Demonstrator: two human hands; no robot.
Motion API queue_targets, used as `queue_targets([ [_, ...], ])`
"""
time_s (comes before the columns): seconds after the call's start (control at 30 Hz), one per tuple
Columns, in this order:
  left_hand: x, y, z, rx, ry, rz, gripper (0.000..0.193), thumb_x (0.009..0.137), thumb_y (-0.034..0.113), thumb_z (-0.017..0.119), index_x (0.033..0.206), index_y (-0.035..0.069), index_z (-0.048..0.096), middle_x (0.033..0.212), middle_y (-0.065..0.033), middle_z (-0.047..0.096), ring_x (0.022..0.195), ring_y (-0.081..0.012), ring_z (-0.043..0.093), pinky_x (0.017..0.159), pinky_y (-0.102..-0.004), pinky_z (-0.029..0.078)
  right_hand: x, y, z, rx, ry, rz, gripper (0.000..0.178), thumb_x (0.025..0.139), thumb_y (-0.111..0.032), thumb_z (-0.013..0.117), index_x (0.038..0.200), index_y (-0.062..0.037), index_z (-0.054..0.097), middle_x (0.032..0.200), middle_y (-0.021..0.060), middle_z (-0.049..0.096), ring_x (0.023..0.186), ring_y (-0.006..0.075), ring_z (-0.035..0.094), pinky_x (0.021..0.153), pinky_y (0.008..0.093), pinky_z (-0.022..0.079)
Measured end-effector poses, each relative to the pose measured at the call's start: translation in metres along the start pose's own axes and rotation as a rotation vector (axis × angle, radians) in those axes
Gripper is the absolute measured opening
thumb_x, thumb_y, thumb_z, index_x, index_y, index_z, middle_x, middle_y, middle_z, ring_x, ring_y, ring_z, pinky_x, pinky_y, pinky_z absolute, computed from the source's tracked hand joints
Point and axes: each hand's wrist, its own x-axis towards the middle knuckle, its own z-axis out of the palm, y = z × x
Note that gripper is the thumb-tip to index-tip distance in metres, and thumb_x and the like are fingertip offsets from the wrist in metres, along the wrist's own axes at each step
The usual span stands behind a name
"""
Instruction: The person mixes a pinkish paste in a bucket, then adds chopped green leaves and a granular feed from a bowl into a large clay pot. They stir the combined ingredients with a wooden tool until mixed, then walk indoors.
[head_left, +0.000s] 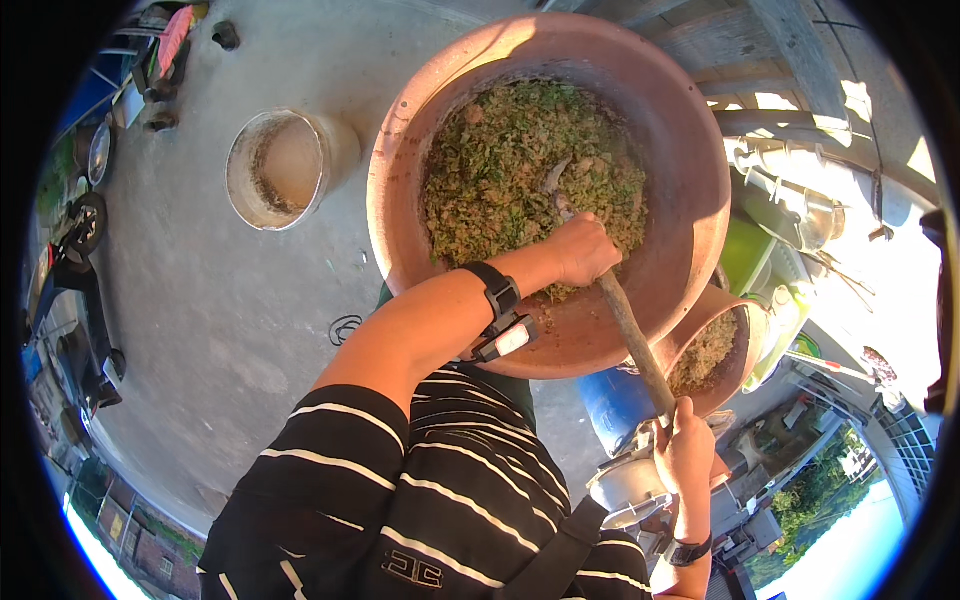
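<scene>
A large reddish-brown tub (pixel 690 200) holds a crumbly tan and green chopped mixture (pixel 500 160). A long wooden-handled tool (pixel 633 335) slants into it, its greyish head partly buried in the mixture, so its exact kind is hidden. My left hand (pixel 585 250), with a black band on the wrist, is closed around the handle over the tub, near the tool's head. Outside the tub's near right rim, my right hand (pixel 685 450) grips the handle close to its other end.
A whitish bucket (pixel 340 155) with pale residue stands on the grey floor to the left. At right, a smaller brown tub (pixel 752 345) of crumbly tan material adjoins the large one, beside a blue drum (pixel 610 405). Wooden furniture (pixel 720 45) stands beyond the large tub.
</scene>
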Motion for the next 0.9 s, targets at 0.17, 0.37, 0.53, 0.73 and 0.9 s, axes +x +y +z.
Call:
queue_targets([
  [0.17, -0.045, 0.045, 0.034, -0.060, 0.151, 0.111, 0.006, 0.072, 0.012, 0.064, 0.071, 0.012, 0.058, 0.069, -0.0041, 0.061, 0.078, -0.0246, 0.060, 0.077, -0.0384, 0.038, -0.087, 0.007, 0.003, 0.140, -0.097, 0.119, 0.034, 0.073, -0.016, 0.077, 0.087, -0.0042, 0.048, 0.064, 0.0190, 0.060, 0.063, 0.0411, 0.061, 0.056, 0.0478, 0.047],
  [0.37, -0.042, 0.034, 0.061, 0.052, -0.146, 0.244, 0.006, 0.073, 0.013, 0.063, 0.075, 0.011, 0.058, 0.072, -0.0048, 0.060, 0.082, -0.0256, 0.058, 0.079, -0.0392, 0.038, -0.055, -0.033, 0.079, 0.178, -0.129, 0.242, 0.037, 0.075, -0.016, 0.075, 0.100, -0.0057, 0.050, 0.085, 0.0174, 0.063, 0.075, 0.0388, 0.064, 0.065, 0.0464, 0.050],
  [0.53, -0.070, 0.061, 0.018, 0.036, 0.177, 0.415, 0.026, 0.073, 0.009, 0.067, 0.098, 0.007, 0.061, 0.098, -0.0111, 0.057, 0.098, -0.0298, 0.057, 0.095, -0.0420, 0.038, -0.046, -0.046, 0.122, 0.286, 0.307, 0.160, 0.033, 0.078, -0.021, 0.073, 0.101, -0.0082, 0.053, 0.087, 0.0134, 0.062, 0.076, 0.0346, 0.064, 0.063, 0.0429, 0.050],
  [0.73, -0.182, 0.021, -0.095, -0.016, 0.448, 0.150, 0.027, 0.072, -0.003, 0.068, 0.098, 0.003, 0.063, 0.097, -0.0103, 0.058, 0.096, -0.0304, 0.057, 0.082, -0.0385, 0.047, -0.097, -0.056, 0.118, 1.273, -0.008, 0.529, 0.038, 0.092, -0.035, 0.064, 0.076, -0.0033, 0.051, 0.055, 0.0061, 0.053, 0.046, 0.0158, 0.054, 0.041, 0.0309, 0.041],
  [0.9, -0.290, -0.053, -0.141, -0.065, 0.535, -0.364, 0.016, 0.081, 0.005, 0.065, 0.097, 0.002, 0.064, 0.086, -0.0125, 0.062, 0.079, -0.0238, 0.062, 0.072, -0.0314, 0.049, -0.113, -0.069, 0.153, 1.701, 0.065, 0.389, 0.035, 0.096, -0.035, 0.058, 0.080, -0.0047, 0.051, 0.057, 0.0045, 0.054, 0.046, 0.0115, 0.050, 0.042, 0.0265, 0.042],
])
